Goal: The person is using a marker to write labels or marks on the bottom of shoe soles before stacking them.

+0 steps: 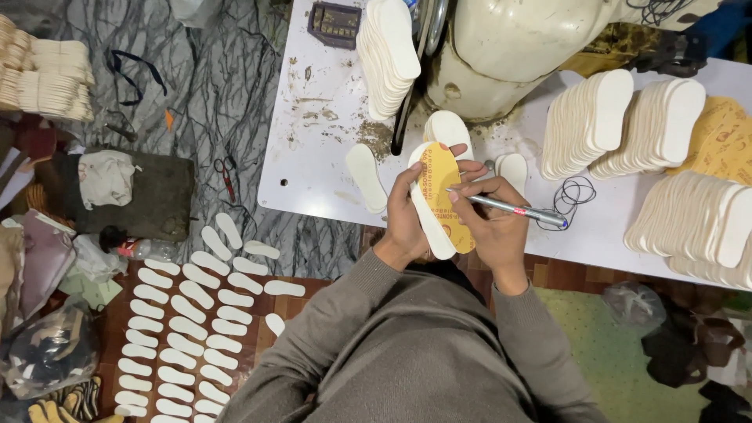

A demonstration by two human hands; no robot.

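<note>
The white surface (pixel 329 157) ends at a near edge running just beyond the person's wrists, and its left edge drops to a grey patterned floor cloth (pixel 211 86). Beside the sewing machine (pixel 509 55), the open stretch of surface is stained and scuffed, with a loose white sole (pixel 366 177) lying there. Just in front of the machine, the left hand (pixel 407 223) is curled shut around a white foam insole (pixel 433 211) topped by a yellow printed liner (pixel 440 192), holding them above the near edge. The right hand (pixel 493 223) is closed around a silver pen (pixel 517 210), its tip touching the liner. Right of the machine, stacks of white insoles (pixel 619 125) fan out, smooth and flat. Left of the machine, rows of white soles (pixel 188 321) cover the floor.
</note>
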